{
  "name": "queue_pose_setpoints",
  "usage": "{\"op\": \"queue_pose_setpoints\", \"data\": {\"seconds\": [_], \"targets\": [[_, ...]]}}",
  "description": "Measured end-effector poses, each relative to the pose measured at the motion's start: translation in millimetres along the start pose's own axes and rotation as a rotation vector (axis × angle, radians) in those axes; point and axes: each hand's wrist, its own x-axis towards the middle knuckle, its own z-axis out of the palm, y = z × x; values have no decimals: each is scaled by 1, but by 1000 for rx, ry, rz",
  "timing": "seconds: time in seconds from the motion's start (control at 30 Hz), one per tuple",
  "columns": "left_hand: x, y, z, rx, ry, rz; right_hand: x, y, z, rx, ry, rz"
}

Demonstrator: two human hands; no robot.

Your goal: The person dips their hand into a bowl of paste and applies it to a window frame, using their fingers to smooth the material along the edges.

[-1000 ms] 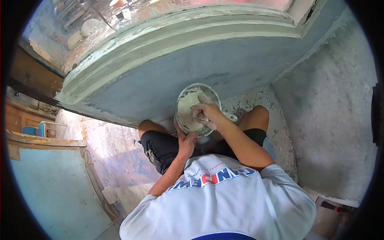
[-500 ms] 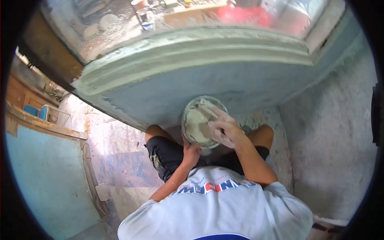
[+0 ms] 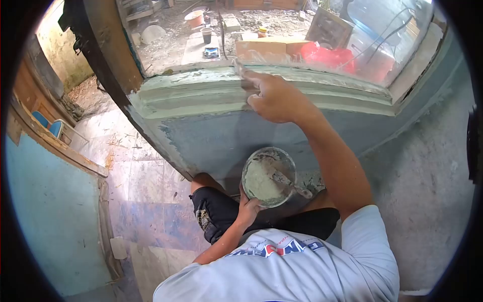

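A round bowl (image 3: 248, 168) of pale green paste sits over my lap, and my left hand (image 3: 247, 207) grips its lower left rim. Inside it lies a paste-smeared scraper (image 3: 292, 184), its handle end reaching over the right rim. My right hand (image 3: 279, 98) is up at the window ledge (image 3: 191, 90), index finger stretched toward the ledge's upper edge and thumb apart below it. The other fingers are bent, and no tool shows in this hand. Whitish paste covers the index fingertip. Pale green coating lies along the stepped ledge.
Behind the glass are a cardboard box (image 3: 261, 52), a red plastic bag (image 3: 327, 56) and a dark cup (image 3: 206, 35). A dark wooden post (image 3: 108, 45) stands left of the window. Further left are a blue chair (image 3: 55, 128) and a light blue panel (image 3: 55, 216).
My right hand has moved up from the bowl to the window ledge, uncovering the scraper. The view has shifted, showing more beyond the glass. My left hand still holds the bowl.
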Motion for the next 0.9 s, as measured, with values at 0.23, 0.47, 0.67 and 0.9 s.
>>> {"op": "queue_pose_setpoints", "data": {"seconds": [0.23,0.47,0.67,0.9], "targets": [[0,14,5,-18,8,-23,24,-62,-49,-607,-355,232],[-2,14,6,-11,-22,0,41,-51,-80,-928,-483,-57],[-3,16,5,7,23,13,38,-38,-71,-1042,-524,-87],[-2,20,5,5,33,26,46,-35,-91,-899,-591,-23]]}}
